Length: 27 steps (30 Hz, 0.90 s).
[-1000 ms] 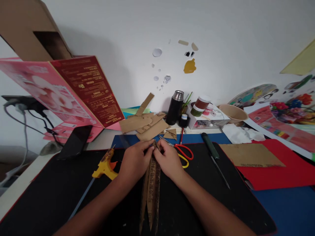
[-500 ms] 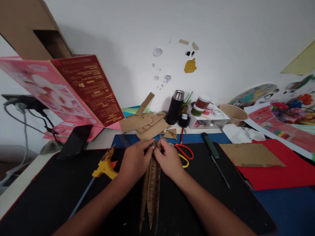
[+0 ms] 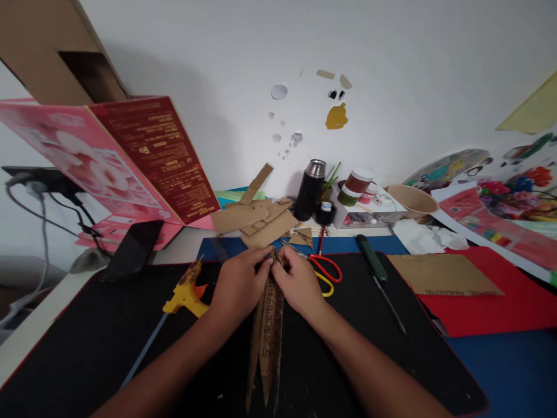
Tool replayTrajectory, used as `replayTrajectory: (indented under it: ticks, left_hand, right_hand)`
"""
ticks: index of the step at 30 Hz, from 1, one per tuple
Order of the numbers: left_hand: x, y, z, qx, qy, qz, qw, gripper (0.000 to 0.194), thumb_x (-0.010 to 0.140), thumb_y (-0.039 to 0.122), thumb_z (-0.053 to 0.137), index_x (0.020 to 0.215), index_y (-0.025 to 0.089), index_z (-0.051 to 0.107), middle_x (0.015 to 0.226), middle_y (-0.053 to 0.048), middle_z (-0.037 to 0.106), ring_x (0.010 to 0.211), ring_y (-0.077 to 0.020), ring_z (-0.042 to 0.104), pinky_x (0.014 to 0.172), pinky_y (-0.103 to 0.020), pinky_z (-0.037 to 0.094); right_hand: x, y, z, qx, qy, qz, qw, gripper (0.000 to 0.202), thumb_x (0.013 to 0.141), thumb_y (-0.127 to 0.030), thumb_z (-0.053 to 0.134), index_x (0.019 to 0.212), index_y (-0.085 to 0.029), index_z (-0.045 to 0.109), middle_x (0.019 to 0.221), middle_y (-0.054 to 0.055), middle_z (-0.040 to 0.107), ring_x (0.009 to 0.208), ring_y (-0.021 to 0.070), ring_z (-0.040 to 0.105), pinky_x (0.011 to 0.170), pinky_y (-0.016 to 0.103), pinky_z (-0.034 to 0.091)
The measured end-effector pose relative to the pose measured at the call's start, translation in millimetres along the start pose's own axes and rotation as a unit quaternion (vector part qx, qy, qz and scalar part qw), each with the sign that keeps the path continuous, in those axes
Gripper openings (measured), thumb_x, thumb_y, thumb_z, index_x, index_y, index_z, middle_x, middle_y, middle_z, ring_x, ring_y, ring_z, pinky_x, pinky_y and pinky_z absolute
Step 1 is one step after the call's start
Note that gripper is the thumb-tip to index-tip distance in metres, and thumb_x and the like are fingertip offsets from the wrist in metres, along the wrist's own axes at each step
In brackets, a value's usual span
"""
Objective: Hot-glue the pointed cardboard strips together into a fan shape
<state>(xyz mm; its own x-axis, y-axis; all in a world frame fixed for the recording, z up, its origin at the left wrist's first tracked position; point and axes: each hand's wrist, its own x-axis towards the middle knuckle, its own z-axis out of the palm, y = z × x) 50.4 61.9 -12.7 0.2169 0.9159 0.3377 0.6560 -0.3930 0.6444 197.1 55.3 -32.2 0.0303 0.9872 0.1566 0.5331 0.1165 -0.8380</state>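
Note:
Both my hands meet at the far end of a long cardboard piece [image 3: 268,331], which has printed characters and several pointed strips running toward me. My left hand [image 3: 241,281] pinches it from the left, and my right hand [image 3: 300,281] pinches it from the right, thumbs close together. The fingertips partly hide the gripped end. Left of my left hand lies a yellow glue gun [image 3: 186,293]. Scissors [image 3: 329,269] with red and yellow handles lie just beyond my right hand, their blades partly covered.
A black mat [image 3: 348,348] lies under my hands. Cardboard scraps [image 3: 272,226], a black thermos [image 3: 310,188] and paint jars [image 3: 357,184] stand behind. A craft knife [image 3: 372,258] and cardboard on a red sheet [image 3: 491,316] are right; a phone [image 3: 133,249] is left.

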Motion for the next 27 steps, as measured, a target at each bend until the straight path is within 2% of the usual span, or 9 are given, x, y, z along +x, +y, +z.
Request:
replayTrajectory:
  ticks: [5,11,27]
  left_hand:
    - [-0.2,0.1,-0.2,-0.008,-0.001,-0.002,1.0,0.03,0.093,0.017,0.059,0.117,0.024,0.077,0.12,-0.005,0.078,0.111,-0.0237,0.074,0.1,-0.04,0.057]
    - [0.0,0.6,0.1,0.0,-0.005,-0.01,1.0,0.03,0.093,0.017,0.06,0.118,0.02,0.076,0.12,-0.007,0.078,0.111,-0.0248,0.074,0.1,-0.04,0.057]
    - [-0.4,-0.2,0.6,0.003,-0.001,-0.009,1.0,0.03,0.093,0.017,0.061,0.118,0.021,0.077,0.119,-0.007,0.078,0.111,-0.0248,0.074,0.1,-0.039,0.057]
  right_hand:
    - [-0.5,-0.2,-0.5,0.007,-0.001,-0.004,1.0,0.02,0.087,-0.031,0.054,0.073,-0.024,0.043,0.063,-0.005,0.047,0.061,0.0154,0.044,0.058,0.027,0.029]
    - [-1.0,-1.1,-1.2,0.003,-0.001,-0.01,1.0,0.02,0.087,-0.031,0.054,0.073,-0.024,0.042,0.063,-0.005,0.045,0.062,0.0157,0.044,0.06,0.027,0.03]
    - [-0.8,-0.4,-0.4,0.009,0.001,-0.005,1.0,0.021,0.087,-0.031,0.055,0.072,-0.024,0.042,0.063,-0.006,0.045,0.061,0.015,0.044,0.058,0.027,0.029]
